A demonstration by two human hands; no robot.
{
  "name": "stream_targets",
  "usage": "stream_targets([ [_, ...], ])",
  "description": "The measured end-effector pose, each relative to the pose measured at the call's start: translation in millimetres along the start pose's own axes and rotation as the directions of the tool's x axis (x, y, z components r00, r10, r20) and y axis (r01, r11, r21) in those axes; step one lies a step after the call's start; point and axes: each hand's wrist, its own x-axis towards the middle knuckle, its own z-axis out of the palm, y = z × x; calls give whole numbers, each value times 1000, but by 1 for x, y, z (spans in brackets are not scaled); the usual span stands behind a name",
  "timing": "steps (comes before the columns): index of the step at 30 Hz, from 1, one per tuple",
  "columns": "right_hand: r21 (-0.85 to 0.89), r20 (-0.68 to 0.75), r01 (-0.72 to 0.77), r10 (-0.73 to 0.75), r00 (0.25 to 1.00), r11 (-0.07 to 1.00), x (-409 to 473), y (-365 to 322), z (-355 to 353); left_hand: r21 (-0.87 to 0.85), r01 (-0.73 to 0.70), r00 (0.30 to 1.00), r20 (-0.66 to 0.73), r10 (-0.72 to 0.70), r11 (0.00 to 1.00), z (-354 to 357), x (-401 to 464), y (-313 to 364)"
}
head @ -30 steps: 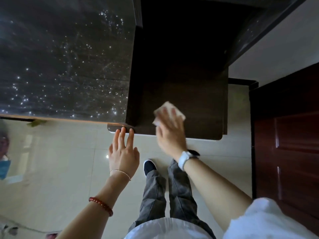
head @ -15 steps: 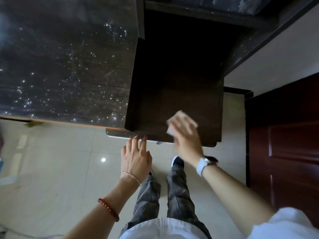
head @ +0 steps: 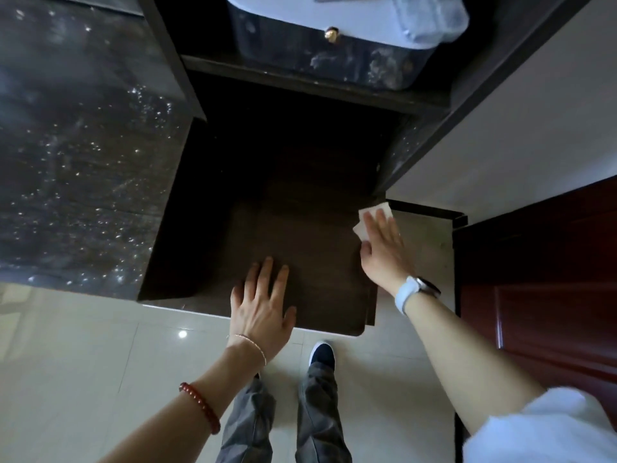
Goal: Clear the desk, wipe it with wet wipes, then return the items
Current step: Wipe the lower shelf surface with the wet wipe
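— Both hands are down on the dark counter (head: 300, 228), yes?
— Yes. The left hand (head: 262, 312) lies flat at its near edge, fingers (head: 263, 279) straight and spread, holding nothing.
— And the right hand (head: 384, 248)?
— At the counter's right edge, fingers straight, pressing a white wet wipe (head: 370, 213) flat; the wipe's far corner pokes out beyond the fingertips.
— Anything else on the arms?
— A watch (head: 415, 290) with a pale band on the right wrist, a red bead bracelet (head: 200, 407) on the left forearm.
— Farther back?
— A dark drawer (head: 320, 58) with a small gold knob (head: 331, 34).
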Motion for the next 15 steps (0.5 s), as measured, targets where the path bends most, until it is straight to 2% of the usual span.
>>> stream_targets([
  [4, 53, -129, 18, -11, 992, 998, 32, 7, -6, -11, 110, 994, -4, -110, 994, 7, 10, 16],
  [8, 87, -169, 83, -67, 983, 993, 26, 6, -7, -48, 144, 989, -19, -145, 988, 10, 9, 19],
  [10, 79, -151, 161, -147, 977, 984, 17, 12, -9, -60, 146, 989, -25, -148, 988, 10, 9, 19],
  [13, -44, -17, 335, -336, 942, 941, -2, 23, -7, -76, 150, 988, -26, -152, 986, 10, 9, 19],
  [15, -28, -31, 334, -335, 942, 942, -2, 28, -11, -75, 161, 986, -21, -163, 984, 9, 10, 21],
])
